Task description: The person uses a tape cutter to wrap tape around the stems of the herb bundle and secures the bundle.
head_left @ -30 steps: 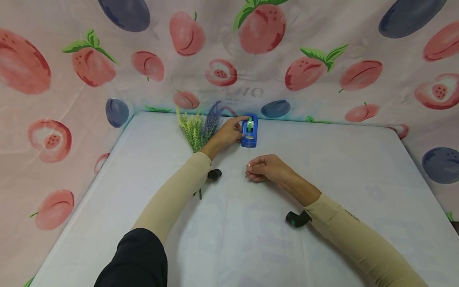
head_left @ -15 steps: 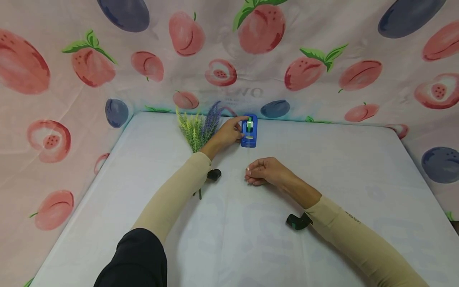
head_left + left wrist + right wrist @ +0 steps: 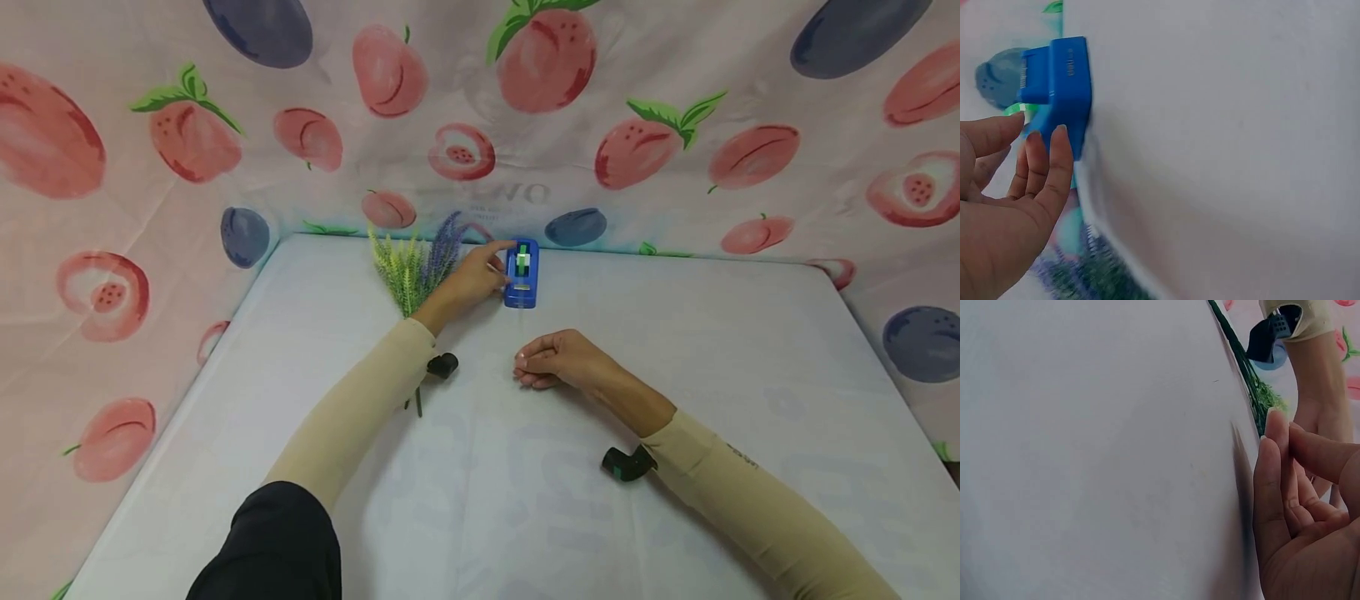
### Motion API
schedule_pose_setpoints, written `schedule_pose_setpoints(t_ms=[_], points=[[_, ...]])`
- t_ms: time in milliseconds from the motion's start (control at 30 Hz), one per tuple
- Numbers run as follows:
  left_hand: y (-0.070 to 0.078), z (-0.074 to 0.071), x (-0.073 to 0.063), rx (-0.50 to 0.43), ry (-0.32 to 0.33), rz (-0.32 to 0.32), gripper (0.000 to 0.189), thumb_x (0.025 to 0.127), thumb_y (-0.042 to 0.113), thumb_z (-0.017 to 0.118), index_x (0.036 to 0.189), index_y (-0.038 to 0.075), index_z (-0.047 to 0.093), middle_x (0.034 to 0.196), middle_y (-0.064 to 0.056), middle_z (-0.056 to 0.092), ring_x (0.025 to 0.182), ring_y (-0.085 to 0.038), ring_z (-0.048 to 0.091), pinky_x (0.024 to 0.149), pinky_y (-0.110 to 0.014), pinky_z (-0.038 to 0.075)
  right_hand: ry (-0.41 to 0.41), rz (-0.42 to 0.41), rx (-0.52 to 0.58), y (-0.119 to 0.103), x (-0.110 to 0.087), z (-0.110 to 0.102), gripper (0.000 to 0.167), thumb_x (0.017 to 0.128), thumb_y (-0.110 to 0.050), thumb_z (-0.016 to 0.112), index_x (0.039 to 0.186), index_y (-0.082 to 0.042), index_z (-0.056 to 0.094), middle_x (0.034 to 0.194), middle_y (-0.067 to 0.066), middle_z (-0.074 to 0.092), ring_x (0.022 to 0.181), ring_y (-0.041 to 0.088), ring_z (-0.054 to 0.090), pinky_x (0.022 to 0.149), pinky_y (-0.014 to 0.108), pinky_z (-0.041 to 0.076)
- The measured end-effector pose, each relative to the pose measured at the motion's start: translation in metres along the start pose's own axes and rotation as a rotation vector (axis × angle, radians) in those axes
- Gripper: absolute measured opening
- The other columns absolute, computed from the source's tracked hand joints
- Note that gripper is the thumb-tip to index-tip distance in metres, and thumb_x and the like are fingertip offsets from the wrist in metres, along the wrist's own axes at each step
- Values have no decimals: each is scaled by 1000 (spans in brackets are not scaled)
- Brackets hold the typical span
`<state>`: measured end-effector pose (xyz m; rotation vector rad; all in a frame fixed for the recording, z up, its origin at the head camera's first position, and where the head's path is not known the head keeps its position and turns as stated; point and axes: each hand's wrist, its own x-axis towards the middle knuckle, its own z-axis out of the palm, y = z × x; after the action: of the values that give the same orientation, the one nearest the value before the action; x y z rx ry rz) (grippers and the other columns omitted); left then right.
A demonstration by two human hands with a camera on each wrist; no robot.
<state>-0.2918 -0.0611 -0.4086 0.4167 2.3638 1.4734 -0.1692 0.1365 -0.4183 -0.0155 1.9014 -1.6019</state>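
Head view: left grip (image 3: 474, 281) holds blue, green-centred tape dispenser (image 3: 521, 297); right grip (image 3: 562, 357) pinched narrow

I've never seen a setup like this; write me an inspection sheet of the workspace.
Surface: white-covered table, faint markings showing.
Job's things: blue tape dispenser with green core, near the table's far edge.
Clutter: yellow-green and purple flower sprays, lying left of the dispenser, partly hidden by the left arm.
Hands: left hand holds the dispenser; right hand pinches thumb to finger, anything between too faint to tell.
Cables: nothing seen.
Surroundings: fruit-print cloth.
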Motion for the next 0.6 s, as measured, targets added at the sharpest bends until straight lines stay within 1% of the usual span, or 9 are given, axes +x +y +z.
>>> schedule_pose_setpoints(t_ms=[167,267,367,467,600], points=[[8,-13,-14,9,-15,23,61,100,5,61,156,17,41,114,-15,54,107,-40,62,87,-51,56,-6,1,-15,0,1,-3,25,97,-6,68,117,8,66,101,15,77,82,15,74,75,27,60],[9,-20,-23,0,-33,30,62,100,6,63,157,16,40,114,-16,55,109,-43,61,88,-52,56,-12,-2,-23,-1,1,-4,25,97,-6,67,117,9,66,101,15,77,82,14,74,75,27,60],[9,-28,-33,2,-49,19,65,100,9,64,158,17,37,117,-15,55,111,-41,61,89,-52,56,-24,-6,-35,-2,0,-5,26,97,-6,67,118,10,65,102,14,77,81,13,73,76,27,60],[9,-36,-45,30,-52,9,66,100,11,66,158,18,36,118,-14,56,109,-35,61,89,-52,55,-26,-4,-49,-3,-1,-6,26,98,-7,67,118,9,66,103,14,77,82,13,73,77,28,60],[6,-45,-62,85,-64,31,65,100,13,65,159,16,35,118,-13,57,104,-34,61,86,-53,54,-23,-4,-59,-4,-1,-7,26,97,-8,68,118,8,66,103,14,77,81,13,73,77,28,60]])
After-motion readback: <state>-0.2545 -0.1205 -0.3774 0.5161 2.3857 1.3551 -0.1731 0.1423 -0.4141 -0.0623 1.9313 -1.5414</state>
